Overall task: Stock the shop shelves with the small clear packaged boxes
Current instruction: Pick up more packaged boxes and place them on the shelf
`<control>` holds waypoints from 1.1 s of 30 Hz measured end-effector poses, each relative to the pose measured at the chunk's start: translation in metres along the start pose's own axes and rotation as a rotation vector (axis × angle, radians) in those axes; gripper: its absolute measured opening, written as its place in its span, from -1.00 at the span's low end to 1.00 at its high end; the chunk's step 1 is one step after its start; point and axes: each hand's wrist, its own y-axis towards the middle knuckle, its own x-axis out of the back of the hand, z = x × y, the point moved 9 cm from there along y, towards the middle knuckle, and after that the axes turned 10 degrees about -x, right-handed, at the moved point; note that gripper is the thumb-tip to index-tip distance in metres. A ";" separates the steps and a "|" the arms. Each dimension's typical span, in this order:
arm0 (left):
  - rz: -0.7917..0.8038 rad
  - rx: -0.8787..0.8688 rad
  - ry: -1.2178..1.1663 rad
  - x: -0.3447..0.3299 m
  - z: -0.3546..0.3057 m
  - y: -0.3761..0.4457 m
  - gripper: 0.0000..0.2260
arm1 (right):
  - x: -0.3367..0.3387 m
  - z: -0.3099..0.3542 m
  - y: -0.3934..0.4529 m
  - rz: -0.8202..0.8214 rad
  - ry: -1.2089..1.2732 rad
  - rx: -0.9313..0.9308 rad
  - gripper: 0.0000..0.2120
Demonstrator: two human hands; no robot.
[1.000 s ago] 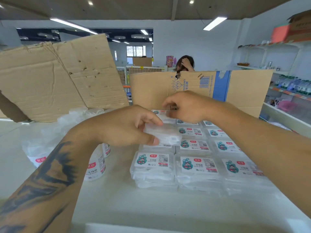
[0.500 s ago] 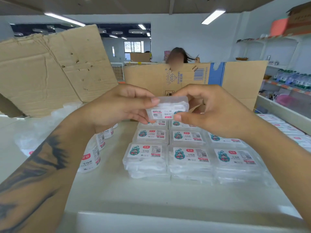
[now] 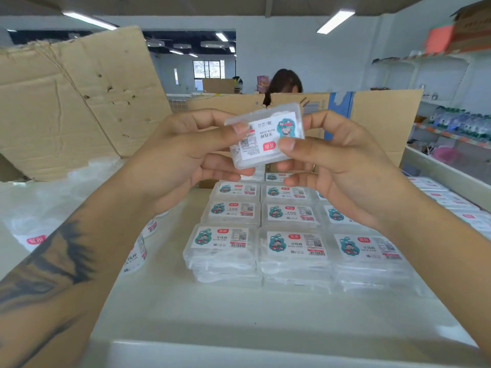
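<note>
I hold one small clear box [image 3: 265,136] up in front of me, its label facing me and upside down. My left hand [image 3: 186,158] pinches its left edge, thumb on the label and fingers behind. My right hand [image 3: 342,160] pinches its right edge the same way. Below on the white shelf [image 3: 239,309] lie stacked rows of the same clear boxes [image 3: 292,248], labels up, in three columns running back.
Round clear tubs [image 3: 135,256] with red labels lie left of the stacks. Cardboard sheets [image 3: 74,102] stand behind the shelf; a person's head [image 3: 285,85] shows above them. More boxes [image 3: 449,200] lie at the right, with stocked wall shelves [image 3: 462,126] beyond.
Both hands lifted one box off the back of the rows, raised it, and tilted its label toward me.
</note>
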 end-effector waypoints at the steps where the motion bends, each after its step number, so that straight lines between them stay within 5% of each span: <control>1: -0.012 0.013 -0.026 -0.001 0.003 0.000 -0.65 | 0.000 -0.002 0.000 -0.004 0.001 -0.021 -0.53; 9: 0.184 -0.028 -0.029 -0.023 0.006 -0.004 -0.78 | 0.008 0.009 -0.002 0.021 0.161 0.011 -0.60; 13: 0.154 -0.149 -0.028 -0.018 -0.005 -0.002 -0.56 | 0.016 0.018 -0.003 -0.003 0.154 0.047 -0.66; 16: 0.173 -0.253 0.063 -0.019 -0.012 -0.003 -0.38 | 0.015 0.018 -0.005 0.026 -0.014 0.036 -0.82; 25: 0.270 -0.268 0.372 -0.028 -0.005 -0.006 -0.42 | 0.017 0.027 -0.010 0.042 -0.469 0.158 -0.85; 30: 0.213 -0.220 0.514 -0.027 0.007 -0.002 -0.52 | 0.011 0.017 -0.014 0.133 -0.727 0.093 -0.55; 33: 0.165 -0.193 0.577 -0.027 0.015 0.001 -0.52 | 0.015 0.017 -0.010 0.027 -1.028 0.173 -0.41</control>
